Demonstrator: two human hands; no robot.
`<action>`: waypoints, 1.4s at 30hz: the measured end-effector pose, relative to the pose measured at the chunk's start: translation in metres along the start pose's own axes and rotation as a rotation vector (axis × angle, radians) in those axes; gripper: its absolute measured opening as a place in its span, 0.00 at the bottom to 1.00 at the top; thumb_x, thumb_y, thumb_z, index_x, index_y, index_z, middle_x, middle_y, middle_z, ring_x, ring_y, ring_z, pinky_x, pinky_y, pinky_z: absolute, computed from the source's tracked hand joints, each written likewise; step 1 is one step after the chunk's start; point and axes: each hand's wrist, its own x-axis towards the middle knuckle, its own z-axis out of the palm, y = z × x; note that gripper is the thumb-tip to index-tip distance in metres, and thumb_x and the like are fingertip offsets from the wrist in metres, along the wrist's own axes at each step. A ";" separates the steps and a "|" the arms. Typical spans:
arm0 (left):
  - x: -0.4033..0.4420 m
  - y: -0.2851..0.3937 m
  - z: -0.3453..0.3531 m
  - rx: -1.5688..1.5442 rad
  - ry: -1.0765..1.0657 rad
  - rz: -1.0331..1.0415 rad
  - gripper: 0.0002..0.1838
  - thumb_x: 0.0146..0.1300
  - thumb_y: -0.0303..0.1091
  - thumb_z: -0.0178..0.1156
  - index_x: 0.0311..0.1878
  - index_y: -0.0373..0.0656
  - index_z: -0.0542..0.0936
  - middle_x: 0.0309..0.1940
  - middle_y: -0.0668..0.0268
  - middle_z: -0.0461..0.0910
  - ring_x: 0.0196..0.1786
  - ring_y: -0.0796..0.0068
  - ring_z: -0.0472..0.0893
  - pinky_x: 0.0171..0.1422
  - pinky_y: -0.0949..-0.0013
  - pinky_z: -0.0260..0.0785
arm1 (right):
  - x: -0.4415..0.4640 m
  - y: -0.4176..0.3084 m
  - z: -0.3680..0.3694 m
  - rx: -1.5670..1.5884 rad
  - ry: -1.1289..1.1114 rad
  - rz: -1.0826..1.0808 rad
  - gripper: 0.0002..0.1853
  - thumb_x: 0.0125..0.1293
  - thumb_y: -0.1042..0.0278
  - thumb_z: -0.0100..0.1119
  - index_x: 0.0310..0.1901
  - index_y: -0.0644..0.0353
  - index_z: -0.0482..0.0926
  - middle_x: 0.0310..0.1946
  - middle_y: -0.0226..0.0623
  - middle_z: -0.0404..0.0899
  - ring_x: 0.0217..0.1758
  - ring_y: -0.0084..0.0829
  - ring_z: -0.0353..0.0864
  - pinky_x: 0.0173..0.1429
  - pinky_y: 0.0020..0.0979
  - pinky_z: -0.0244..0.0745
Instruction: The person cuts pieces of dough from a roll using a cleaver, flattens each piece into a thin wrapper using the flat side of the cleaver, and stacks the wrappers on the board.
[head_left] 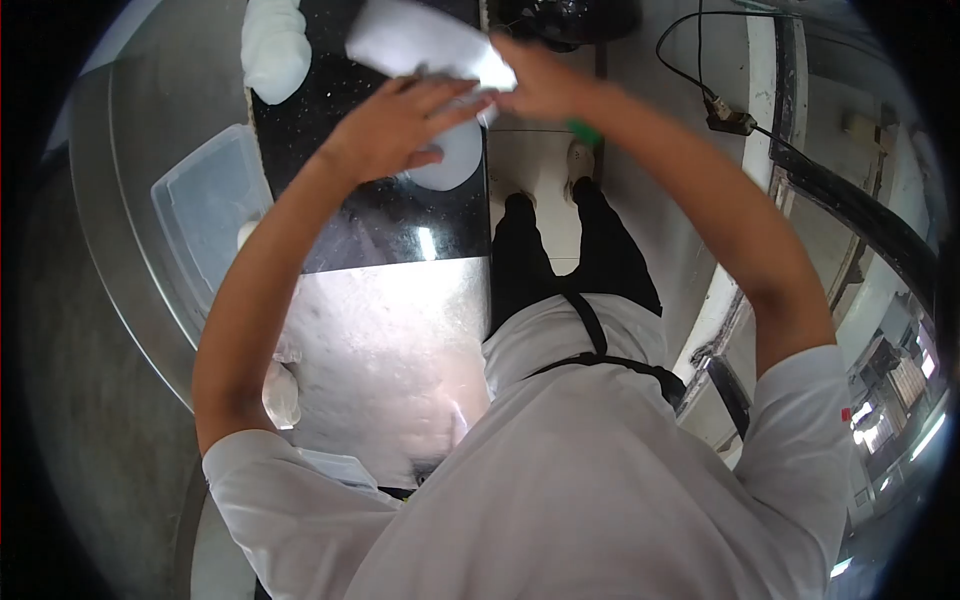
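Observation:
A pale flat object (425,42), blurred, with a bright glare at its right end, is over the black speckled countertop (370,225). My right hand (535,78) is closed on its right end. Just below the object, my left hand (395,130) has its fingers spread, with the fingertips close to my right hand. Whether those fingers touch the flat object is unclear. Partly under my left hand lies a white round disc (448,158) near the countertop's right edge.
White rounded items (275,55) stand at the countertop's upper left. A translucent plastic container (215,195) lies left of my left forearm. Nearer my body is a shiny metal surface (380,340). A cable with a connector (730,118) hangs at the right.

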 end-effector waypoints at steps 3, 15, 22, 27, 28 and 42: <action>0.006 0.019 0.003 -0.029 -0.099 -0.049 0.42 0.56 0.27 0.74 0.75 0.53 0.68 0.74 0.65 0.70 0.76 0.62 0.70 0.80 0.53 0.62 | -0.081 -0.015 0.059 0.245 0.018 0.064 0.30 0.65 0.58 0.74 0.61 0.63 0.69 0.47 0.47 0.82 0.51 0.36 0.83 0.53 0.41 0.80; 0.006 0.015 -0.048 -0.317 -0.288 -0.262 0.17 0.50 0.16 0.71 0.42 0.40 0.79 0.46 0.57 0.84 0.52 0.48 0.84 0.57 0.54 0.77 | -0.245 -0.049 0.052 0.095 -0.490 0.218 0.28 0.67 0.57 0.72 0.57 0.61 0.65 0.39 0.56 0.83 0.43 0.62 0.83 0.48 0.51 0.76; -0.031 0.027 -0.059 -0.331 -0.078 -0.309 0.15 0.54 0.18 0.70 0.44 0.41 0.80 0.49 0.57 0.83 0.54 0.48 0.83 0.58 0.54 0.77 | -0.227 -0.030 -0.019 0.001 0.013 0.342 0.23 0.67 0.60 0.71 0.54 0.62 0.70 0.40 0.56 0.83 0.45 0.59 0.85 0.49 0.48 0.78; -0.056 0.016 -0.064 -0.513 0.143 -0.594 0.16 0.57 0.24 0.74 0.44 0.38 0.77 0.40 0.55 0.85 0.45 0.53 0.86 0.56 0.58 0.77 | -0.153 -0.052 -0.024 0.031 0.366 0.288 0.21 0.67 0.61 0.71 0.51 0.64 0.72 0.42 0.54 0.85 0.46 0.55 0.86 0.52 0.45 0.79; -0.063 0.011 -0.060 -0.569 0.241 -0.696 0.16 0.57 0.25 0.75 0.44 0.37 0.77 0.39 0.56 0.85 0.43 0.57 0.86 0.53 0.59 0.77 | -0.147 -0.059 -0.018 0.068 0.391 0.281 0.21 0.67 0.61 0.71 0.51 0.65 0.72 0.42 0.54 0.85 0.46 0.53 0.87 0.52 0.45 0.79; -0.082 -0.057 -0.050 -1.393 1.049 -1.044 0.22 0.59 0.23 0.75 0.54 0.40 0.76 0.46 0.61 0.81 0.41 0.75 0.84 0.38 0.70 0.80 | -0.071 -0.041 -0.008 0.247 -0.135 0.318 0.21 0.66 0.63 0.71 0.53 0.65 0.75 0.40 0.50 0.86 0.44 0.46 0.87 0.49 0.43 0.79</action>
